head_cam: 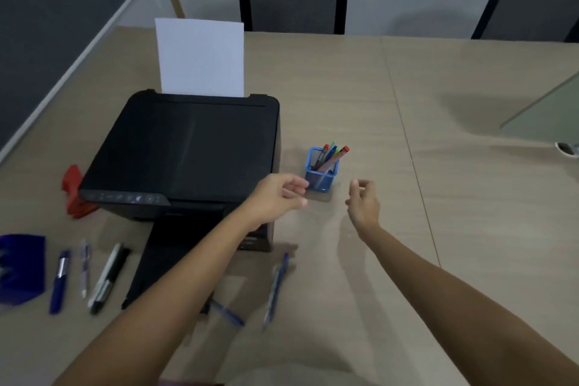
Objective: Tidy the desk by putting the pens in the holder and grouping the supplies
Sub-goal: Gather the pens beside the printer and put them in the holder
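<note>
Pens (329,155) partly in holder (321,174); six loose pens (108,276) remain along table's (470,197) near edge. Left hand (277,196), right hand (363,202) empty, fingers loosely apart.

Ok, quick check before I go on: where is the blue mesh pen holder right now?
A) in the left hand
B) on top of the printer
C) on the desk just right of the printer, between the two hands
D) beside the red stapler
C: the blue mesh pen holder stands on the desk right of the printer, beyond the empty left hand and right hand.
</note>
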Tool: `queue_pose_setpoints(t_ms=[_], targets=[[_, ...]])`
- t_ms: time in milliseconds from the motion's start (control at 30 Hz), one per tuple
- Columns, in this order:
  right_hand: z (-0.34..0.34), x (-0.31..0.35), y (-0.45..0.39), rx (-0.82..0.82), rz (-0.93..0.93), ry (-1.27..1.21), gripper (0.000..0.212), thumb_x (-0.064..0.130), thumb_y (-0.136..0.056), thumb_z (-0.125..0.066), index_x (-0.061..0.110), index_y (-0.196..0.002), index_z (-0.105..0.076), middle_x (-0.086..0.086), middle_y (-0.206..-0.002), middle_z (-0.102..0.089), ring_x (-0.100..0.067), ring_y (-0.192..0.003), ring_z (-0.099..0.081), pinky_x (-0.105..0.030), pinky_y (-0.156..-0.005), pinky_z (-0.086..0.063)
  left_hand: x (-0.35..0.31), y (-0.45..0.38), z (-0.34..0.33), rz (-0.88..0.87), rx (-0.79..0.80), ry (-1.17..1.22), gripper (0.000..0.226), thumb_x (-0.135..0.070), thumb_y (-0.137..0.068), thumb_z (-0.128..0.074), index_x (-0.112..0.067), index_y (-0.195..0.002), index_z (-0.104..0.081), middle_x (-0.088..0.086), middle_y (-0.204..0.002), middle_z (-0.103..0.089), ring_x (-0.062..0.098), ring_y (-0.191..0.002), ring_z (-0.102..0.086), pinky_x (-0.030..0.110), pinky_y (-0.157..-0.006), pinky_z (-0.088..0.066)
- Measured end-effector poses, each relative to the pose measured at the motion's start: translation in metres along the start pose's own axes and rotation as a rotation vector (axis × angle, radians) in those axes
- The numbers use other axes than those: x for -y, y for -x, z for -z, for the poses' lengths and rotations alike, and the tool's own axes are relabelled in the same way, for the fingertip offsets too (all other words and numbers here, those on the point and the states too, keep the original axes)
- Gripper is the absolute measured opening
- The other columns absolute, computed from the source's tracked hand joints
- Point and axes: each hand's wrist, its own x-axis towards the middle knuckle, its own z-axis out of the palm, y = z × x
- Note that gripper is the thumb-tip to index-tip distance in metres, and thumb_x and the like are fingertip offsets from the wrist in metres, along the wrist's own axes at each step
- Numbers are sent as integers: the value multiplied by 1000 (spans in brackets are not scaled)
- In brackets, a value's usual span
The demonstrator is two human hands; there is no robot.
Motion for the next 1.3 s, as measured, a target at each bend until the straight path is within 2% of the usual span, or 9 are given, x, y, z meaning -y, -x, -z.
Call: queue_pose_setpoints(t_ms=[233, 333, 433, 567, 767, 867, 933, 1100, 1300], targets=[[-36, -50, 94, 255, -47, 359, 22, 23, -90, -59, 3, -89, -69, -19, -88, -74, -35, -89, -70, -38, -81, -55, 98, 100, 49, 165, 184, -542, 15, -12, -83, -67, -13, -96, -75, 2, -95, -70, 12, -89, -65, 22, -78, -51], [-67, -54, 126, 361, -78, 529, 24, 27, -90, -58, 5, -81, -64, -18, -89, -72, -36, -91, -69, -39, -80, -56, 144, 122, 29, 210, 329, -865, 21, -11, -85, -61, -13, -104, -70, 8, -110, -66, 23, -103, -63, 33, -88, -52], [-90, -53, 141, 359, -91, 672, 32, 32, -92, -55, 1, -97, -62, -22, -108, -68, -37, -100, -66, -34, -74, -50, 174, 132, 6, 81, 329, -1273, 30, -19, -90, -55, -14, -118, -63, 12, -127, -54, 30, -122, -47, 42, -102, -35], [-101, -53, 147, 296, -104, 740, 40, 36, -91, -54, 0, -110, -57, -20, -115, -63, -36, -103, -63, -35, -73, -47, 191, 128, -2, -46, 264, -1383, 33, -26, -91, -54, -10, -119, -61, 13, -126, -55, 30, -123, -43, 44, -107, -26], [-94, -59, 149, 278, -142, 786, 36, 33, -95, -53, 1, -111, -59, -19, -115, -64, -35, -104, -64, -35, -77, -48, 195, 124, -5, -138, 218, -1090, 24, -18, -95, -41, -12, -116, -52, 10, -117, -61, 27, -116, -52, 46, -114, -21], [-86, -64, 148, 282, -133, 846, 31, 27, -91, -58, 2, -110, -60, -17, -113, -65, -32, -103, -64, -28, -70, -43, 188, 121, -21, 89, 78, -444, 25, -16, -97, -40, -7, -119, -46, 15, -113, -61, 30, -100, -59, 40, -89, -48], [-82, -64, 146, 275, -156, 869, 30, 24, -91, -58, 3, -111, -60, -16, -114, -65, -30, -102, -65, -30, -72, -47, 182, 114, -34, 246, -3, -233, 31, -18, -98, -38, -6, -125, -45, 17, -108, -62, 28, -91, -59, 35, -74, -49], [-61, -70, 134, 272, -173, 904, 32, 21, -92, -55, -3, -112, -61, -21, -117, -65, -35, -109, -63, -34, -84, -51, 165, 91, -75, 389, -5, -290, 42, -38, -86, -58, -6, -114, -60, 12, -111, -67, 31, -103, -65, 31, -76, -48], [-18, -70, 102, 210, -173, 702, 19, 18, -91, -52, 1, -89, -61, -27, -106, -69, -37, -102, -65, -34, -78, -48, 151, 72, -93, 394, 27, -508, 26, -12, -94, -43, -3, -116, -54, 17, -122, -61, 34, -113, -61, 39, -88, -49]])
